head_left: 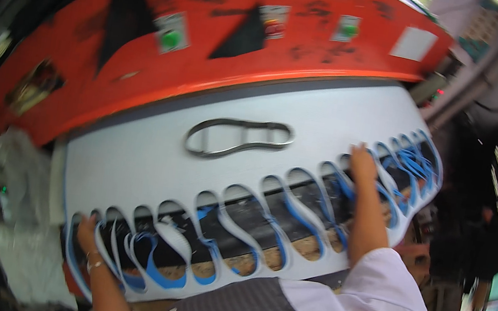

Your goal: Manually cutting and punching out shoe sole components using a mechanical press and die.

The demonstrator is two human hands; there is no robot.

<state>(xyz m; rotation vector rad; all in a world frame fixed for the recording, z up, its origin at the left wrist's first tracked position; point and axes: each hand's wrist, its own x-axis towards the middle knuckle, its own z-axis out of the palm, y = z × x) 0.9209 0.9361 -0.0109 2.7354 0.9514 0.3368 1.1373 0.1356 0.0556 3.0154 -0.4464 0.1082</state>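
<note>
Head view: a white foam sheet (152,161) lies across the table under the orange press head (214,42), its long axis running from lower left to upper right. A row of sole-shaped cut-outs lines its near edge. The left hand (86,228) rests at the sheet's lower-left end, fingers curled on the cut strips — whether it pinches one cannot be told. The right hand (362,162) presses on the far-right stretch, fingers closed against the sheet's edge between cut-outs. A metal sole-shaped cutting die (238,138) sits on the uncut part, beyond the row — nearer the right hand, up and to its left.
</note>
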